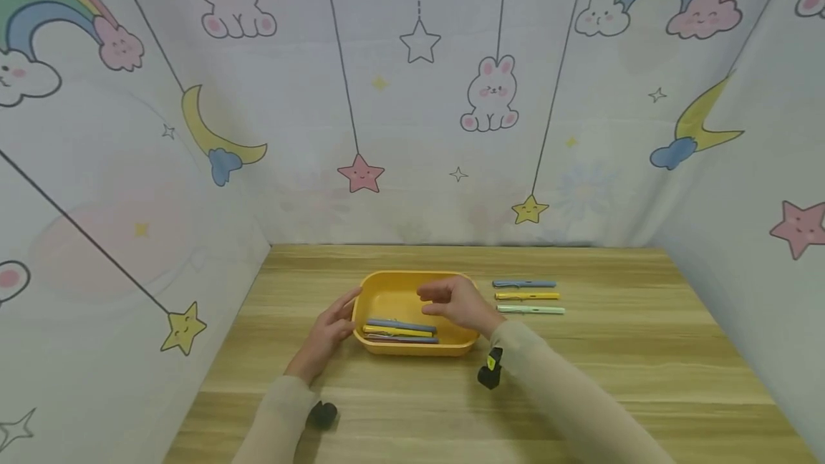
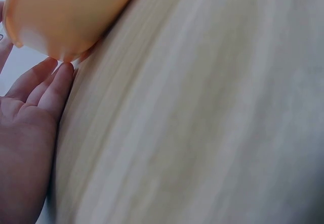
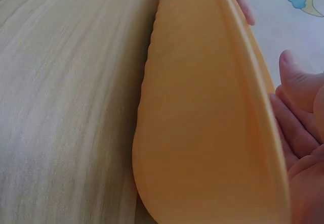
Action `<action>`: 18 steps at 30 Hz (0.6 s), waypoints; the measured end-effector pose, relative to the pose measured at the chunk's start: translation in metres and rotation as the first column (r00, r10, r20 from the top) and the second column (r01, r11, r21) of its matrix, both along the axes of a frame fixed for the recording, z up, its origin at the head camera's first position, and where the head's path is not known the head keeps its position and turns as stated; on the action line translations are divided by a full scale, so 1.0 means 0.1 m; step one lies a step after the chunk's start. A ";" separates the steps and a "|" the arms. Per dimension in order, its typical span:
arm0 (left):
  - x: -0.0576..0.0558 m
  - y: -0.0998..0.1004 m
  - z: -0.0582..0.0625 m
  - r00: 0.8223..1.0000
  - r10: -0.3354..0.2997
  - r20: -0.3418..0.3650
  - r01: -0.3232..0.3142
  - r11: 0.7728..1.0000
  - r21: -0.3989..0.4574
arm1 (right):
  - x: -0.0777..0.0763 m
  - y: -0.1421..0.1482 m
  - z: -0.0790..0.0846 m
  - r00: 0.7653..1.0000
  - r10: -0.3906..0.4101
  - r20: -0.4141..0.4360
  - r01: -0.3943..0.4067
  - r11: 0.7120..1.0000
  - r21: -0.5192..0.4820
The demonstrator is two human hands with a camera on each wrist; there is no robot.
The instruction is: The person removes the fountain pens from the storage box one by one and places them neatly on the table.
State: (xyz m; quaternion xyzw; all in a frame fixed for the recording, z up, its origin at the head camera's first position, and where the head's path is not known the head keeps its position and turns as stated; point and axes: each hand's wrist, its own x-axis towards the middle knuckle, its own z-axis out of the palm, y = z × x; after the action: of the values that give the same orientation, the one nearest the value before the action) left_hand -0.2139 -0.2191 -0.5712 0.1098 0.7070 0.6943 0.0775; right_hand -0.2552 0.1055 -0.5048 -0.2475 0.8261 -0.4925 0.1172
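Note:
A yellow plastic tray (image 1: 412,351) with rounded corners stands on the table. Inside it, near the front wall, lie a blue-grey pen (image 1: 402,325), a yellow pen (image 1: 397,331) and a dark purplish pen (image 1: 402,339). My left hand (image 1: 331,331) rests against the tray's left end; in the left wrist view its extended fingers (image 2: 56,90) touch the outer wall. Over the tray's right part hovers my right hand (image 1: 459,303), thumb and fingers apart, with nothing seen between them. The right wrist view shows this hand (image 3: 304,128) just beyond the tray's rim.
Right of the tray, a blue pen (image 1: 524,283), a yellow pen (image 1: 527,296) and a light green pen (image 1: 531,310) lie in parallel on the wood-grain table (image 1: 619,371). A cloth (image 1: 425,213) printed with stars and rabbits encloses the back and sides.

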 end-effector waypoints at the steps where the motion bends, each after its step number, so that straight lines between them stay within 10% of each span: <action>1: 0.00 0.00 0.00 1.000 0.004 0.001 -0.004 1.000 -0.001 | 0.00 -0.02 0.00 1.000 0.009 -0.008 -0.009 1.000 0.014; 18: 0.01 0.00 0.00 1.000 0.006 0.008 -0.006 1.000 0.006 | -0.03 -0.18 -0.10 0.997 0.071 -0.001 -0.070 0.982 0.174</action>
State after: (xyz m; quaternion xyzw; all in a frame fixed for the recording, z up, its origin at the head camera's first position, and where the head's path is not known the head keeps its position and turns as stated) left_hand -0.2133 -0.2188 -0.5711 0.1049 0.7049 0.6972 0.0778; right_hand -0.2581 0.0874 -0.5146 -0.2673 0.8571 -0.4130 0.1528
